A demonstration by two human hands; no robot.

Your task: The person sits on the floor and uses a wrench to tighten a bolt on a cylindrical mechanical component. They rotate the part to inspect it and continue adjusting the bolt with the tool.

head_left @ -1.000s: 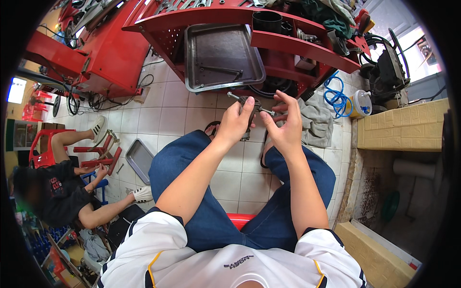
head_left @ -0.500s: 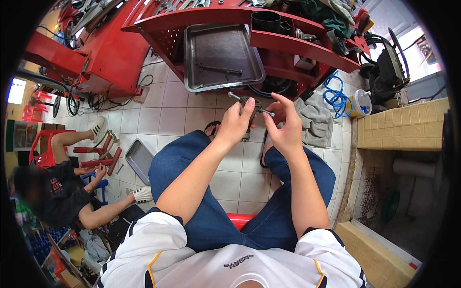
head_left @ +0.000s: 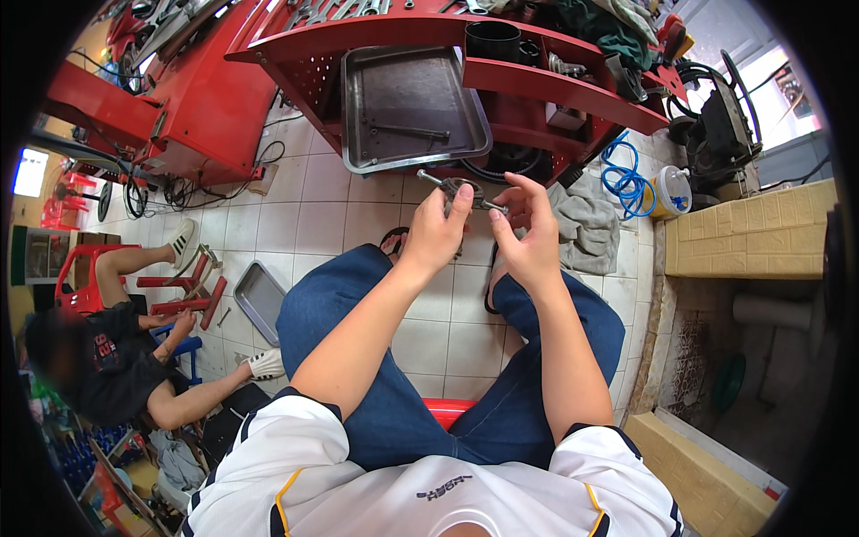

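Observation:
In front of my knees, my left hand [head_left: 435,234] is closed around a dark metal part [head_left: 462,190], its thumb on top. A long silver bolt [head_left: 428,176] passes along the part, and its head sticks out at the far left. My right hand [head_left: 531,233] has its thumb and a curled finger at the bolt's other end, while its forefinger is raised. The fingers hide much of the part, so I cannot make out its exact kind.
Ahead stands a red tool cart [head_left: 358,34] with a metal tray [head_left: 352,134] on its lower shelf. A grey cloth [head_left: 586,234], blue hose [head_left: 617,170] and white bucket [head_left: 673,190] lie to the right. At left, a person [head_left: 98,349] sits beside another tray [head_left: 259,300].
The bolt and metal part have shifted slightly left and tilted, with less of the bolt showing at the right hand. Both hands stay nearly in place.

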